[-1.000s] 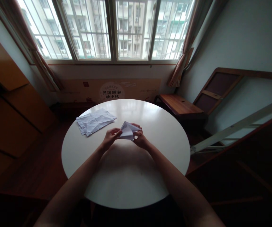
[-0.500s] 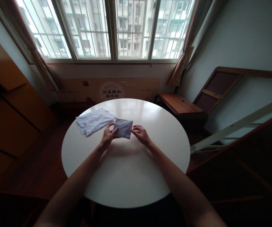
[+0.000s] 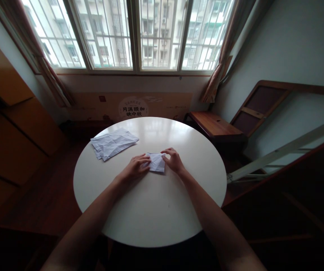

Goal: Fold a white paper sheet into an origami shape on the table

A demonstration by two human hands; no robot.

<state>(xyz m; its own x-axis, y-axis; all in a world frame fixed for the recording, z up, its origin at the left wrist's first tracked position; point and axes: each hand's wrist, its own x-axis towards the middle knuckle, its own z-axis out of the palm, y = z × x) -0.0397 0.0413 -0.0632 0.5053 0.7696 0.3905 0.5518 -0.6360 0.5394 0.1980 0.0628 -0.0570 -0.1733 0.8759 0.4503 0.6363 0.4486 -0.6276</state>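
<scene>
A small folded square of paper [image 3: 157, 165], creased and pale, lies on the white round table [image 3: 150, 214] between my two hands. Across its left side rest the outstretched fingers of my left hand [image 3: 137, 165], pressing it against the tabletop; the thumb is hidden. At the upper right corner, my right hand [image 3: 173, 159] pinches the paper between thumb and index finger. To the left and farther back is a stack of creased paper sheets [image 3: 114, 143], apart from both hands.
Beyond the table stands a long printed cardboard panel [image 3: 94, 103] under the barred window [image 3: 109, 34]. A low wooden bench [image 3: 215, 125] is at the back right, with a pale ladder-like frame [image 3: 286, 150] nearer. Wooden cabinets [image 3: 23, 135] line the left.
The folded paper has come down from mid-air onto the table, slightly right and nearer. My left hand went from gripping its edge to lying over it; my right hand now pinches its corner.
</scene>
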